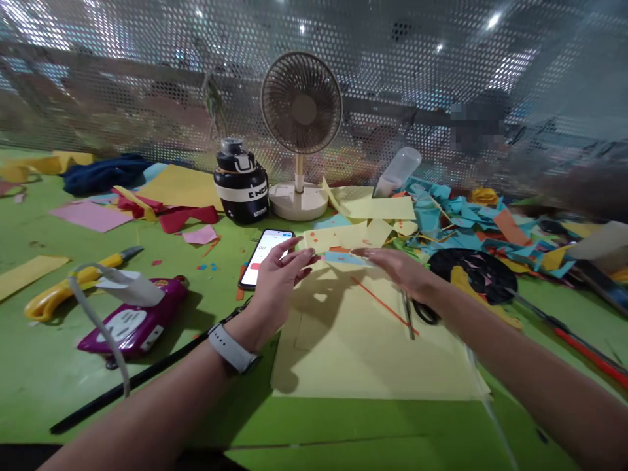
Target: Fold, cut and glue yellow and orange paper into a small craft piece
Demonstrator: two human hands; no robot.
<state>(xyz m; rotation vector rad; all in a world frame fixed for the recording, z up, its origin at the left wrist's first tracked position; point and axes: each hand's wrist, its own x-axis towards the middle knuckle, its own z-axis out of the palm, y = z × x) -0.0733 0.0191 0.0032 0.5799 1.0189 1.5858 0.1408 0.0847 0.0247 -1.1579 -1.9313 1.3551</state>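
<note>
My left hand [280, 278], with a pale watch on the wrist, hovers over the left edge of a stack of yellow paper [343, 366]. Its fingers are apart and slightly bent, and I see nothing held in them. Opposite it, my right hand [405, 269] reaches in with fingers stretched out, also holding nothing visible. Between the fingertips of both hands lies a small light-blue paper strip [343, 257]. A thin orange strip [377, 301] rests diagonally on the yellow paper. Scissors [410, 317] lie partly hidden under my right forearm.
A phone [260, 258] with a lit screen lies left of the paper. Behind stand a black bottle [241, 186] and a fan [301, 111]. A purple power strip [142, 320] and yellow cutter [78, 284] are at left, paper scraps [441, 216] and a black round thing [475, 261] at right.
</note>
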